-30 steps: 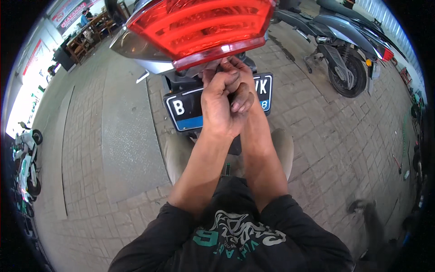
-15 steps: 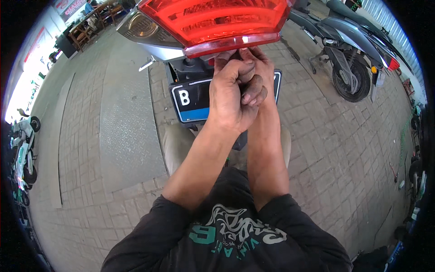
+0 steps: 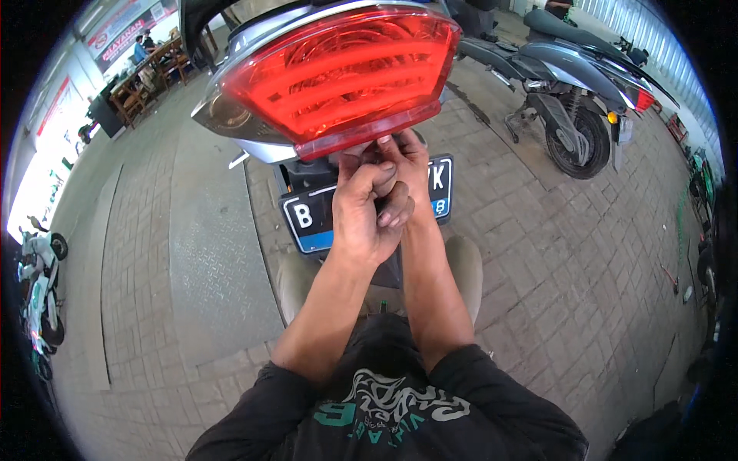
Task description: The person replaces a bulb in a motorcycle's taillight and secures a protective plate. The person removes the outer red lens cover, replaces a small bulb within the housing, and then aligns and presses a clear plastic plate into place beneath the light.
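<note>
Straight ahead of both hands and just above the fingertips in view: the red tail light (image 3: 346,84), long axis running left to right, right end higher, lower lip (image 3: 338,140) slanting the same way. Beneath that lip, close up or touching, no telling which: the right hand (image 3: 413,173), reaching slightly farther forward and so the nearer of the two. Partly overlapping it, nearer the body and to the left: the left hand (image 3: 356,211), fingers curled inward. Hands together, fingers bent and bunched at one spot; no telling whether clamped on anything, with some fingertips hidden. Beyond the hands and below the light: the black number plate (image 3: 307,215), also lengthwise left to right, middle covered.

Counted: two hands, one tail light, one number plate, one smoky signal lamp (image 3: 231,115) at the light's left end, one grey scooter (image 3: 565,61) parked well apart at upper right, at least one white and green motorbike (image 3: 38,280) at far left, one metal sheet (image 3: 215,253) on the paving (image 3: 553,292).
</note>
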{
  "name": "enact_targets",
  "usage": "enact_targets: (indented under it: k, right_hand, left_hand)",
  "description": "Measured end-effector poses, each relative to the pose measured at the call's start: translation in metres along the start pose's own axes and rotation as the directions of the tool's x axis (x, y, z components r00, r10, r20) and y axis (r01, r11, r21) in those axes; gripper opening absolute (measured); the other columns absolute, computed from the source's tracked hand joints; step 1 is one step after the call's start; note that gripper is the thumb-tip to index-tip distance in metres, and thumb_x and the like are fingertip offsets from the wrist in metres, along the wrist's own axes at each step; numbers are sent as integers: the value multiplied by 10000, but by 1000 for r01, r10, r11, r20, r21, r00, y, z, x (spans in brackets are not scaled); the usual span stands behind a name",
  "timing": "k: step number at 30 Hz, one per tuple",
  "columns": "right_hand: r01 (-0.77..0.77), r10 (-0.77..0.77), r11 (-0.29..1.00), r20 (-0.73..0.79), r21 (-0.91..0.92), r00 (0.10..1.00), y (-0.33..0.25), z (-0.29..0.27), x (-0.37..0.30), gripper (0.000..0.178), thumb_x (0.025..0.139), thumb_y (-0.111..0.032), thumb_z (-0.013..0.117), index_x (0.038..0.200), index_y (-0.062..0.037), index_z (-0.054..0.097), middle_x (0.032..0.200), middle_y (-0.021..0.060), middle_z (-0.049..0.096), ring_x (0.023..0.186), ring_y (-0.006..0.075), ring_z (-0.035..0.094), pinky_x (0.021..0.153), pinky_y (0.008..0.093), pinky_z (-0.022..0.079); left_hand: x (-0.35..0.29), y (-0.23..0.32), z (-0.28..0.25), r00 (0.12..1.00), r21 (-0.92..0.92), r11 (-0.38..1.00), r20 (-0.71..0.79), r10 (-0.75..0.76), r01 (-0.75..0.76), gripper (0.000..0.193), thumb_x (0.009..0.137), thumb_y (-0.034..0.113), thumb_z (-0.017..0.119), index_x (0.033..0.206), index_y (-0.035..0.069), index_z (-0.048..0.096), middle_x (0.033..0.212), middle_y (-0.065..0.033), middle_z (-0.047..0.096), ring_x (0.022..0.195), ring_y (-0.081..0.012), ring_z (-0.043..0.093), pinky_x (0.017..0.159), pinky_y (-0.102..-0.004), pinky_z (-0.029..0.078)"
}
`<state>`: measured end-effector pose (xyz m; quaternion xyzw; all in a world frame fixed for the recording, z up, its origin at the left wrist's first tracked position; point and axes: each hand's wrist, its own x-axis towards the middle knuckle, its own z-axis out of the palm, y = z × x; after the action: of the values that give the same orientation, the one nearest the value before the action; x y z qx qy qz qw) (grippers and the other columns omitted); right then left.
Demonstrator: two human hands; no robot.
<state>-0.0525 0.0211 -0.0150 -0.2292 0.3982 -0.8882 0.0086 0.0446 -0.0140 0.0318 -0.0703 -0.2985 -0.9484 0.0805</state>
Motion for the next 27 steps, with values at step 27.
enact_targets:
  k: [27]
  right_hand:
    - [-160, 169, 921, 7, 354, 986, 13, 4, 13, 154, 798, -37, 579, 933, 36, 583, 865, 69, 602, 725, 107, 544, 633, 227, 437]
  left_hand:
    - [5, 8, -7, 998, 72, 997, 58, -33, 29, 60, 830, 84, 451, 793, 122, 425, 493, 62, 246, 344, -63, 275, 369, -217, 285]
